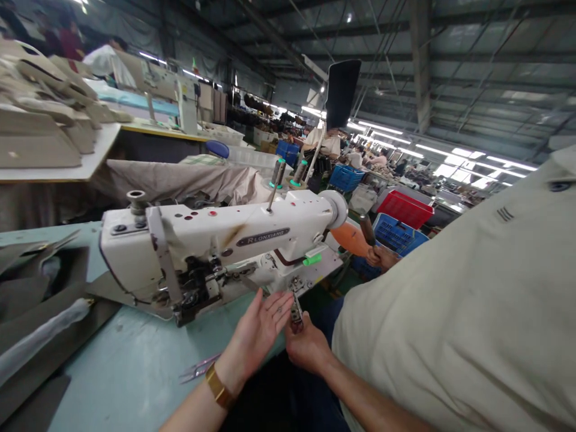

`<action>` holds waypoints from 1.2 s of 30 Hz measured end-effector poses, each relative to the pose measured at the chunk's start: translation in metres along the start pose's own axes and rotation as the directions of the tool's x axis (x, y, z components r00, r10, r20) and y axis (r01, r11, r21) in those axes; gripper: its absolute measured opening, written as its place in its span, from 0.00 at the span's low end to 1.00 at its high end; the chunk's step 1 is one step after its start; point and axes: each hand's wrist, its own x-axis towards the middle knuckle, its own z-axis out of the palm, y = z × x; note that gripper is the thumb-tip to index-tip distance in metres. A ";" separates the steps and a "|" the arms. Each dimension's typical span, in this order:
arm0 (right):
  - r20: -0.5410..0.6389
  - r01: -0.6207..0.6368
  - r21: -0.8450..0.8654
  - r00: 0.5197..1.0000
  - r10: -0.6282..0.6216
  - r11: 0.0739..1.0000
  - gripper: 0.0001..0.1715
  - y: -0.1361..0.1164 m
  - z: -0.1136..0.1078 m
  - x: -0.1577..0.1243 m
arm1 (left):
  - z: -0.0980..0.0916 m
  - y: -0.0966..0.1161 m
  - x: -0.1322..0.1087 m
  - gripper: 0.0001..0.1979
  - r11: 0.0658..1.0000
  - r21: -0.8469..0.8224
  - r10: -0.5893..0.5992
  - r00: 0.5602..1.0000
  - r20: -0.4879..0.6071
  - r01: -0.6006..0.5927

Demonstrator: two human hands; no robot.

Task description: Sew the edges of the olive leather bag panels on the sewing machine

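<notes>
My left hand [265,327], with a gold watch [218,384] on its wrist, is held palm up and fingers stretched in front of the sewing machine [225,240]. A tiny dark item shows at its fingers; I cannot tell if it is a ring or a loose piece. Close beside those fingertips, my right hand [310,347] closes around a small metal part [296,313] pointing upward. Fingers hide its lower end. A pair of purple thread snips [200,368] lies on the pale green tabletop [135,360], left of my left wrist.
A person in a beige shirt [450,300] stands close on the right. A hand [382,258] behind holds a dark handle [366,229]. Dark fabric pieces [40,342] lie on the left. Behind stand thread cones [278,173], a red crate [407,209] and a blue crate [396,233].
</notes>
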 end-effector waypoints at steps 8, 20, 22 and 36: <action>-0.030 -0.085 0.320 0.995 0.100 0.944 0.27 0.009 -0.012 0.003 | 0.012 0.000 0.007 0.25 0.989 0.132 -0.057 0.998 -0.037 0.062; -0.240 0.085 -0.300 0.957 -0.162 0.950 0.26 0.027 -0.029 -0.014 | -0.001 -0.003 0.003 0.26 0.994 0.094 -0.048 0.997 -0.057 0.054; -0.225 0.050 -0.402 0.963 -0.151 0.914 0.28 0.031 -0.031 -0.012 | 0.000 -0.003 0.001 0.26 0.995 0.089 -0.046 0.997 -0.060 0.051; -0.223 -0.006 -0.726 0.948 -0.226 0.688 0.18 0.033 -0.035 -0.009 | 0.005 -0.005 -0.001 0.25 0.996 0.071 -0.040 0.997 -0.063 0.045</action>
